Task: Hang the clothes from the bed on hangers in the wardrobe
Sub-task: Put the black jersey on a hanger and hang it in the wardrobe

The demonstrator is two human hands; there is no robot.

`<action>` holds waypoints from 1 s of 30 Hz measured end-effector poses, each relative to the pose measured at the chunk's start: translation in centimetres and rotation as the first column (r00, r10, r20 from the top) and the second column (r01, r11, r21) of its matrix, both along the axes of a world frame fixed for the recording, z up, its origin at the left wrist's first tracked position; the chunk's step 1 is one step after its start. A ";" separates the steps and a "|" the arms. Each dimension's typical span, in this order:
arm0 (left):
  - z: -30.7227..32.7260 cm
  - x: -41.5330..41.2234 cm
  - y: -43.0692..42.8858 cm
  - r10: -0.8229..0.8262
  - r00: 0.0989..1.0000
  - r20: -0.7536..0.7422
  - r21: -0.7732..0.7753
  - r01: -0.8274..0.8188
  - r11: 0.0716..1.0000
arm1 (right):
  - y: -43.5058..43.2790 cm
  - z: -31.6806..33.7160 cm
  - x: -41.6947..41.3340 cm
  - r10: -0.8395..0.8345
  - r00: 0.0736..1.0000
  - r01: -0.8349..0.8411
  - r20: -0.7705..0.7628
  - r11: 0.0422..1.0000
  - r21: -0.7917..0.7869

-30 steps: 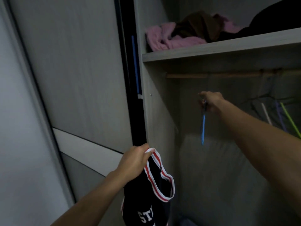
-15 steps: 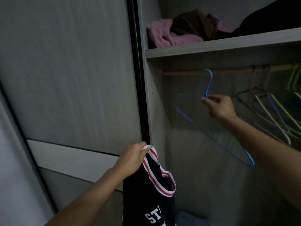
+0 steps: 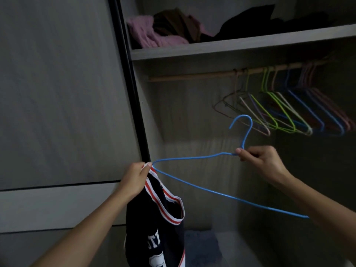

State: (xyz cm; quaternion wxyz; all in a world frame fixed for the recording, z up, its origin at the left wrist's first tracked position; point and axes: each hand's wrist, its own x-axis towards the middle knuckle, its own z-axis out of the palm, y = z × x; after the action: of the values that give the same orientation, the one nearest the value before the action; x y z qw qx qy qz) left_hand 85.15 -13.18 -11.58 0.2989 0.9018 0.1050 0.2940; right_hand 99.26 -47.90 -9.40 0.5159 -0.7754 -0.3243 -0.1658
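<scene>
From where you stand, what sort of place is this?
Most likely a bedroom wardrobe, seen from just outside its door. A wooden rail carries a row of coloured wire hangers, and clothes are piled on the shelf above it.

I see a grey shelf [image 3: 240, 46] running across the top of the wardrobe. On it a pink garment [image 3: 154, 36] lies at the left end, a brown garment [image 3: 173, 22] is bunched against and partly over it, and a black garment [image 3: 250, 22] is heaped further right, all three touching in one row. Under the shelf I see a wooden rail [image 3: 192, 76] with a bunch of wire hangers [image 3: 279, 110] hooked on its right part: green, blue, pale and pinkish ones pressed close together. Low down on the wardrobe floor [image 3: 235, 247] I make out a blue cloth [image 3: 200, 245], too dim to tell more
</scene>
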 end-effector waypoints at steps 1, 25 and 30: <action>0.0 -0.1 -0.1 -0.002 1.000 -0.001 -0.010 0.002 1.000 | -0.5 0.0 -0.1 0.016 1.000 -0.016 0.000 1.000 0.005; 3.8 2.7 -11.1 -0.080 0.997 -0.012 0.179 0.081 0.980 | 1.7 -3.8 -1.0 0.288 0.939 -0.249 -0.191 0.947 0.202; 2.9 2.9 -13.3 0.024 0.996 -0.085 0.392 0.011 0.920 | 3.1 -5.7 -2.0 0.529 0.642 -0.365 -0.555 0.847 0.386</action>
State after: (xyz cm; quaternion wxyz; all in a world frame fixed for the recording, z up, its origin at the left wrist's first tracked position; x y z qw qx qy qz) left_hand 88.03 -26.53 -8.68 0.1065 0.9550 0.0602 0.2701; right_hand 97.27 -44.76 -15.12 0.7085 -0.6104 -0.2880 0.2061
